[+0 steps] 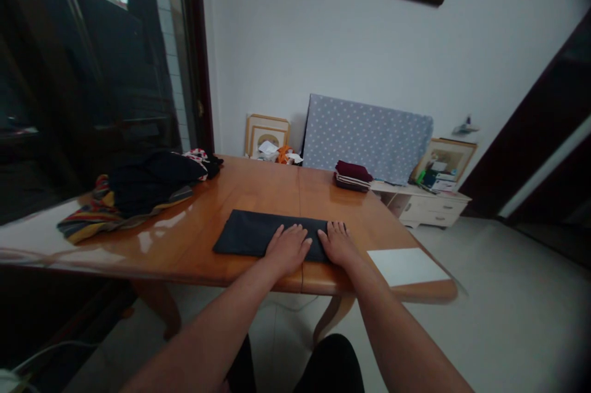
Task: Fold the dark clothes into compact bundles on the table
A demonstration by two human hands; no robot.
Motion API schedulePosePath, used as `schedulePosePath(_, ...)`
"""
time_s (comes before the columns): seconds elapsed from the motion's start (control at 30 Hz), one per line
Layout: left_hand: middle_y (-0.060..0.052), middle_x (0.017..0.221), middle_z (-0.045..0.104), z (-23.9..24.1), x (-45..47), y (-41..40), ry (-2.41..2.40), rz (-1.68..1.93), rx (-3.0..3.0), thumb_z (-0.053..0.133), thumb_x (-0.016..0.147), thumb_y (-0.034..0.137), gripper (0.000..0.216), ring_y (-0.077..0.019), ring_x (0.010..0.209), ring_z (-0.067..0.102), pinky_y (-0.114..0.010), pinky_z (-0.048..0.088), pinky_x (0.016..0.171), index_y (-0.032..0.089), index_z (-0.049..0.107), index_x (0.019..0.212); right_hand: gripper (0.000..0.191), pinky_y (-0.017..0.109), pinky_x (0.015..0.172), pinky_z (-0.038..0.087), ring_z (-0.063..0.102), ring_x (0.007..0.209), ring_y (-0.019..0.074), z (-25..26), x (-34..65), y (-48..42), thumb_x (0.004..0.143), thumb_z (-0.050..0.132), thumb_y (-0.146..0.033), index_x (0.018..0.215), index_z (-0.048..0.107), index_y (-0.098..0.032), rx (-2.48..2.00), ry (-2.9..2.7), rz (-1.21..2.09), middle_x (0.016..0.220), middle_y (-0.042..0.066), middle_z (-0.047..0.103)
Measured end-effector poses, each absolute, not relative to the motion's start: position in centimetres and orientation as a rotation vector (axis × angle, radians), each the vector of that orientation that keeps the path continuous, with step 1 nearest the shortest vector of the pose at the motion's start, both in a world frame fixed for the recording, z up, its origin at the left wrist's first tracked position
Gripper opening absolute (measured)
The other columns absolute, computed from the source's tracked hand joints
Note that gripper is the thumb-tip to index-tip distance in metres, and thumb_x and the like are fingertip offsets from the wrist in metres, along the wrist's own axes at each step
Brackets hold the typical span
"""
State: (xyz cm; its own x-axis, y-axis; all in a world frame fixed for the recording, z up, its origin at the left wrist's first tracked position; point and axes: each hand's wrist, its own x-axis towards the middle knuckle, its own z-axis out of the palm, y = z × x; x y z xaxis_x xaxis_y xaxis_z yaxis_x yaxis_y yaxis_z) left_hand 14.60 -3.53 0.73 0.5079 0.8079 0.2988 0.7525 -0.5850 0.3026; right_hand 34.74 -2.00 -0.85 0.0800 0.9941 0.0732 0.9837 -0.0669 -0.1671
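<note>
A dark garment [252,234], folded into a long flat strip, lies across the front of the wooden table. My left hand [289,249] rests flat on it, right of its middle, with the fingers stretched forward. On the strip's right end lies my right hand [337,242], palm down and fingers a little apart. Both hands press on the cloth without gripping it. What kind of garment it is, I cannot tell.
The wooden table [184,245] bears a loose heap of clothes [150,180] at the left and a folded stack of clothes [352,176] at the back. A white sheet [409,266] lies at the right front. Behind stand a cloth-covered panel [364,134] and a white cabinet [431,208].
</note>
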Motion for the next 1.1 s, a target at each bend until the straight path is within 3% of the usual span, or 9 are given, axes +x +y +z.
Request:
schedulePosePath(0.13, -0.009, 0.148, 0.051, 0.8, 9.5, -2.0, 1.477, 0.611, 2.578, 0.031, 0.101, 0.048, 0.050, -0.0268, 0.140, 0.041, -0.052, 0.024, 0.116, 0.022, 0.058, 0.134, 0.075, 0.050, 0.119, 0.013, 0.015, 0.150, 0.0329, -1.0, 34.7, -2.0, 0.100, 0.022, -0.056, 0.153, 0.029, -0.003, -2.165, -2.016, 0.078, 0.159, 0.021, 0.027)
schedulePosePath(0.23, -0.011, 0.136, 0.062, 1.4, 4.7, -0.4, 1.626, 0.747, 2.454, 0.033, 0.101, 0.044, 0.045, -0.0262, 0.128, 0.053, -0.045, 0.033, 0.110, 0.021, 0.064, 0.124, 0.075, 0.050, 0.118, 0.015, 0.016, 0.149, 0.0333, -1.3, 34.9, -1.9, 0.099, 0.021, -0.056, 0.152, 0.030, -0.004, -2.144, -2.032, 0.052, 0.158, 0.021, 0.029)
schedulePosePath(0.37, -0.011, 0.113, 0.071, 2.9, -1.2, 1.0, 1.898, 0.969, 2.177, 0.035, 0.100, 0.039, 0.039, -0.0241, 0.107, 0.063, -0.033, 0.045, 0.091, 0.019, 0.069, 0.105, 0.075, 0.051, 0.118, 0.017, 0.018, 0.149, 0.0332, -2.1, 35.2, -1.5, 0.099, 0.022, -0.056, 0.152, 0.031, -0.004, -2.143, -2.037, 0.004, 0.157, 0.022, 0.031)
schedulePosePath(0.53, -0.009, 0.091, 0.071, 4.0, -5.1, 0.8, 2.166, 0.977, 1.928, 0.036, 0.097, 0.035, 0.037, -0.0219, 0.087, 0.063, -0.030, 0.043, 0.073, 0.017, 0.067, 0.085, 0.073, 0.051, 0.118, 0.019, 0.022, 0.148, 0.0325, -3.6, 35.8, -0.9, 0.098, 0.023, -0.055, 0.150, 0.034, -0.005, -2.120, -2.070, -0.092, 0.154, 0.022, 0.036)
schedulePosePath(0.67, -0.007, 0.079, 0.069, 3.4, -5.1, -0.2, 2.148, 0.880, 1.912, 0.039, 0.096, 0.050, 0.046, -0.0208, 0.076, 0.063, -0.029, 0.041, 0.066, 0.019, 0.066, 0.075, 0.074, 0.053, 0.117, 0.021, 0.024, 0.147, 0.0330, -4.2, 36.3, -0.6, 0.098, 0.021, -0.057, 0.149, 0.036, -0.005, -2.103, -2.085, -0.128, 0.153, 0.022, 0.038)
schedulePosePath(0.8, -0.009, 0.082, 0.070, 3.3, -3.6, -1.7, 2.190, 0.627, 1.889, 0.042, 0.087, 0.071, 0.055, -0.0256, 0.080, 0.065, -0.033, 0.042, 0.071, 0.022, 0.067, 0.080, 0.073, 0.051, 0.117, 0.022, 0.026, 0.147, 0.0322, -4.3, 36.5, -0.3, 0.097, 0.021, -0.057, 0.147, 0.039, -0.006, -2.113, -2.094, -0.124, 0.152, 0.021, 0.039)
schedulePosePath(0.9, -0.009, 0.088, 0.072, 3.4, -2.6, -2.8, 2.243, 0.545, 1.975, 0.049, 0.087, 0.066, 0.046, -0.0285, 0.089, 0.066, -0.038, 0.041, 0.081, 0.023, 0.066, 0.087, 0.074, 0.050, 0.117, 0.022, 0.027, 0.146, 0.0319, -4.3, 36.6, -0.1, 0.097, 0.022, -0.057, 0.148, 0.038, -0.005, -2.119, -2.110, -0.131, 0.152, 0.021, 0.039)
schedulePosePath(1.1, -0.008, 0.090, 0.073, 3.2, -1.6, -3.9, 2.232, 0.631, 2.168, 0.042, 0.096, 0.056, 0.039, -0.0261, 0.089, 0.066, -0.042, 0.037, 0.089, 0.022, 0.061, 0.094, 0.073, 0.050, 0.117, 0.020, 0.026, 0.147, 0.0323, -4.1, 36.5, -0.3, 0.097, 0.023, -0.057, 0.148, 0.038, -0.006, -2.122, -2.093, -0.122, 0.153, 0.021, 0.039)
